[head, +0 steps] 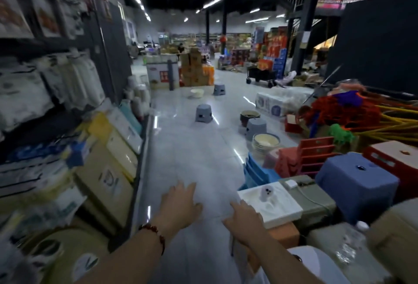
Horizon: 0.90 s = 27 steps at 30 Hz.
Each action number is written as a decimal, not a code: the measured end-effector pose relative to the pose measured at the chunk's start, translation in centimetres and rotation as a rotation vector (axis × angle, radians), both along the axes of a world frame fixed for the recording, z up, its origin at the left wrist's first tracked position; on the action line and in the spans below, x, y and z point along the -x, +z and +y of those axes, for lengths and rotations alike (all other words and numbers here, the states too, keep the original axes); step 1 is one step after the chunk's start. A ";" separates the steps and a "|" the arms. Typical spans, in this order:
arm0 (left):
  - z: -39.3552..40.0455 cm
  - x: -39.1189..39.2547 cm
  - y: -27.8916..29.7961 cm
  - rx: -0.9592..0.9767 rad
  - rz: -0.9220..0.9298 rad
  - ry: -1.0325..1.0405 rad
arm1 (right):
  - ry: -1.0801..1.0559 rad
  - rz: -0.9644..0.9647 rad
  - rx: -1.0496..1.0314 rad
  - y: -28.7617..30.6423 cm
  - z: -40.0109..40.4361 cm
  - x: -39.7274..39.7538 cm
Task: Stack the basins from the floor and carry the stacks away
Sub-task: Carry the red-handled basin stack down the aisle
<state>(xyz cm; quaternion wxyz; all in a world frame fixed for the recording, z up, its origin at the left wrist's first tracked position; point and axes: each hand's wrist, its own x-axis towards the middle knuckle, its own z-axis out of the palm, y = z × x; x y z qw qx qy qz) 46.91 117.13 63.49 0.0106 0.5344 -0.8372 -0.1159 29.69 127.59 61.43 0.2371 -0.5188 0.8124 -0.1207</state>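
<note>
Stack of cream basins (266, 142): on the floor at the right edge of the aisle, ahead and to the right of both hands, well apart from them; round, so no long axis to speak of, rims up, nested. Nearer to the right hand (245, 220) than to the left hand (181, 202).

Dark basin (250, 117): farther along the same side, beyond a grey stool (256, 128) that stands between it and the cream stack.

Pale basin (197, 93): alone, far down the aisle, roughly straight ahead, closer to the left hand's line.

Left hand: held out over the floor, fingers spread and nearly straight, holding nothing; beaded bracelet (153, 235) at the wrist.

Right hand: held out low, fingers loosely extended, holding nothing; fingertips close to the corner of a white box (270, 204), contact not certain in the blur.

Two further grey stools (204, 113) (219, 89) on the floor mid-aisle.

Shelving (56, 93) on the left with packaged goods and cartons; blue stool (357, 184), red plastic chairs (309, 157) and mop heads (343, 111) on the right.

Writing: red banners overhead and printed cartons present, none legible; likely motion blur.

Judgement: next reach calls for stepping forward and right toward the cream stack.
</note>
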 end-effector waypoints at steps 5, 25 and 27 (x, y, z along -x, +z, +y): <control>-6.5 -1.0 -0.2 0.026 0.005 0.046 | -0.010 0.028 0.008 -0.6 -5.2 -0.6; -35.4 5.4 -0.9 -0.104 0.088 0.203 | 0.250 0.134 -0.159 -2.0 -38.8 9.6; -39.2 5.5 -0.1 -0.086 0.093 0.201 | 0.274 0.133 -0.137 -1.5 -43.9 9.6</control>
